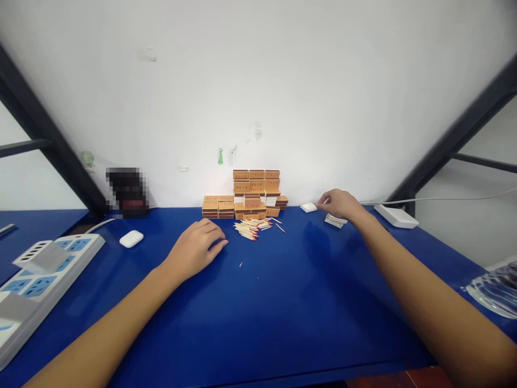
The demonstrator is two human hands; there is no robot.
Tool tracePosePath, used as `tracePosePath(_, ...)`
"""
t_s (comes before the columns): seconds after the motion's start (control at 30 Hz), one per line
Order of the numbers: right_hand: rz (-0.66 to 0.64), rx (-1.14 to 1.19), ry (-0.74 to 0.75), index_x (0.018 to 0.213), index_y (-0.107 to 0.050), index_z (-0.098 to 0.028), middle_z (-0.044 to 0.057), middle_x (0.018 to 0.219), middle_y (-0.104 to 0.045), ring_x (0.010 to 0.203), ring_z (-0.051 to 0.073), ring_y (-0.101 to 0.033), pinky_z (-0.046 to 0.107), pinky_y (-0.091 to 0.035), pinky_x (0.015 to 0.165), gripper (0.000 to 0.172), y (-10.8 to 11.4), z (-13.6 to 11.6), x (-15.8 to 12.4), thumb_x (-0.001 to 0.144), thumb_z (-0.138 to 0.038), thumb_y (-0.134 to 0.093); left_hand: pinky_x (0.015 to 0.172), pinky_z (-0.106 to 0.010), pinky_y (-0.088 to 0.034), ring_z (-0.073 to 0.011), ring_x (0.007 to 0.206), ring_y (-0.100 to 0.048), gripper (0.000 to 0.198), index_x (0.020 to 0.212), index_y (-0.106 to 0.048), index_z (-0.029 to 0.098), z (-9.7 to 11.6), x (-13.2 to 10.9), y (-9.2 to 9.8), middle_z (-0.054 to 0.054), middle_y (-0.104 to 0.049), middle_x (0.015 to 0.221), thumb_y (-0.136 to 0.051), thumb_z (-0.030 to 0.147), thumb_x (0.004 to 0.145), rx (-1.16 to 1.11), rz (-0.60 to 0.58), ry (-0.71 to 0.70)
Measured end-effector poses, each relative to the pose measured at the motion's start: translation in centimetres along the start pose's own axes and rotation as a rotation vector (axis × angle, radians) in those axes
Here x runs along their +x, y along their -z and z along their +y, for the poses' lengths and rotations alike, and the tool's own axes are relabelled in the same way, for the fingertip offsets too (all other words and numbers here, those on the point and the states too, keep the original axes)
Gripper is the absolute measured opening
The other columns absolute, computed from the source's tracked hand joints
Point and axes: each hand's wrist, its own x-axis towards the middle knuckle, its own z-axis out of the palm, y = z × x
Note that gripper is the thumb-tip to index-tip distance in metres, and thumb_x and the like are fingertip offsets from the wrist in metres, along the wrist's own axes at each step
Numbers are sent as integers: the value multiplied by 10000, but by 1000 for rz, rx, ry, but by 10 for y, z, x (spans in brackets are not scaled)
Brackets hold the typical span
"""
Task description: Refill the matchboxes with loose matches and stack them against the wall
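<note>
My left hand (197, 248) rests on the blue table, its fingers loosely bent and the thumb apart, with nothing in it. Just to its right lies a loose pile of matches (247, 228) with red heads. Behind the pile, several orange-brown matchboxes (257, 186) are stacked in steps against the wall, and a lower block of matchboxes (218, 207) adjoins on the left. My right hand (338, 203) is at the back right, thumb and forefinger pinched together beside a small white flat object (308, 207). What the pinch holds, if anything, is too small to make out.
Crumpled whitish paper (335, 220) lies below my right hand. Farther right is a white flat box (396, 216) with a cable. On the left are a white earbud case (131, 238), a power strip (52, 280) with plugs, and a blurred dark item (128, 191). Black metal bars flank the table.
</note>
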Motion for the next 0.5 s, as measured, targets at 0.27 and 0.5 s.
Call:
tracePosePath(0.27,-9,-86,130,767,-787,-170,138,908,-787,834,254,-697,313,-435,697,150,-21,-27,-3,840,-285,-724,898,-424,-535,-248,969,-646,156,1009,-736,168,6,2,-2,-74,-756,985,-615,265,1022,-32,-56,7)
tracePosePath(0.5,-86,80,271,833,-782,-211,52,834,-778,735,186,-679,275,-438,626,211,-13,-87,-81,902,-354,-644,917,-436,-542,-265,1009,-668,229,1128,-735,177,18,1,-2,-83,-772,1046,-657,355,1005,-50,-22,33)
